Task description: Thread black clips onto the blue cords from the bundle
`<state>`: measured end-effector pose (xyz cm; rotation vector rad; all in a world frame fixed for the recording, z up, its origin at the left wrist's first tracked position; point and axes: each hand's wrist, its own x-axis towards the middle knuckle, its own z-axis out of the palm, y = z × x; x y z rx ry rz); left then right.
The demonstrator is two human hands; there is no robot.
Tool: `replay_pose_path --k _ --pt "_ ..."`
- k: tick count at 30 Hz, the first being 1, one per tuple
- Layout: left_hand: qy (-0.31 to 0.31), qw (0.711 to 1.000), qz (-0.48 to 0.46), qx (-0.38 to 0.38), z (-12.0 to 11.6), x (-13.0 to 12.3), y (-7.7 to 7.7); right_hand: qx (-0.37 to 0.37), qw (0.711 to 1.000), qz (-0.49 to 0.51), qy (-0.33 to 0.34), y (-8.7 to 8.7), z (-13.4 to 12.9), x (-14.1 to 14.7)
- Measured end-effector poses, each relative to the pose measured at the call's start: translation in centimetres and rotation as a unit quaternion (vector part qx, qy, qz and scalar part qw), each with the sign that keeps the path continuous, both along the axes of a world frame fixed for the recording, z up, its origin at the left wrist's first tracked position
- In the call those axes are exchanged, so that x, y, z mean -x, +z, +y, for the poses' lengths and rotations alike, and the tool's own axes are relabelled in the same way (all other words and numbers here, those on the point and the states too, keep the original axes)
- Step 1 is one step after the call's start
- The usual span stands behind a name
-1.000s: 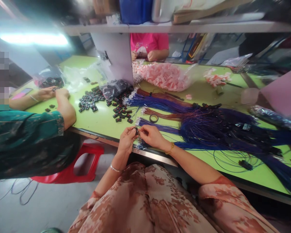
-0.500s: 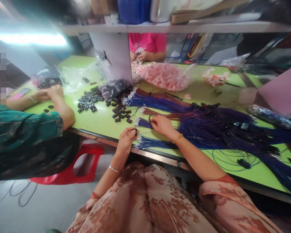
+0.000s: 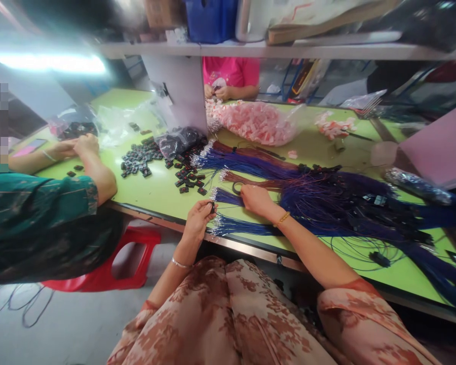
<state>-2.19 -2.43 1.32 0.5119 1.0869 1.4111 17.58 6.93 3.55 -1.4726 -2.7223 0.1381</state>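
Observation:
Between the thumb and fingers of my left hand (image 3: 197, 219) is a small black plastic connector housing (image 3: 212, 207), held at the table's front edge. My right hand (image 3: 259, 202) is closed over the blue wire bundle, its fingertips partly hidden. A thin dark wire (image 3: 230, 206) runs from the housing towards it and appears to be in its grip. Beside the right fingers lies a dark ring-shaped thing (image 3: 236, 188). Bundles of blue wires (image 3: 247, 226) with pale metal tips lie around both hands, tips pointing left.
Loose black housings (image 3: 190, 180) and a grey heap of similar parts (image 3: 139, 157) lie to the left. Behind are a bag of pink parts (image 3: 258, 121) and a white upright panel (image 3: 178, 96). A co-worker's arms (image 3: 95, 159) rest at left; another person sits opposite. A shelf (image 3: 251, 50) spans above.
My right hand has moved a little to the right, away from my left hand and the dark ring. My left hand keeps hold of the housing in nearly the same place.

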Motion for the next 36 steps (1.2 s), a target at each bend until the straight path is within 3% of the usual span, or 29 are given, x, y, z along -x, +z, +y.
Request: replay_pose_path --k 4,8,12,15,21,27,36 --pt "0.011 1.0 -0.008 -0.003 0.2 -0.2 0.2 0.002 0.989 0.146 0.008 0.4 0.1 0.9" --pt "0.013 1.0 -0.022 -0.008 0.5 -0.6 0.4 0.053 0.944 0.321 0.057 1.1 -0.2 3.3" --pt "0.008 0.999 -0.043 -0.013 0.6 -0.9 0.6 0.132 0.903 0.404 0.062 1.4 -1.1 4.4" --pt "0.004 0.998 -0.059 -0.018 0.7 -1.1 0.8 0.151 0.893 0.418 0.065 1.2 -2.0 4.0" --pt "-0.011 0.997 -0.074 -0.017 0.9 -1.4 0.6 0.079 0.911 0.395 0.084 1.1 -3.6 3.0" --pt "-0.033 0.997 -0.065 -0.016 0.9 -1.3 0.6 0.017 0.925 0.362 0.109 1.1 -3.9 2.9" --pt "-0.03 0.998 -0.055 -0.014 0.6 -1.4 0.6 -0.012 0.933 0.333 0.133 0.7 -3.9 3.1"
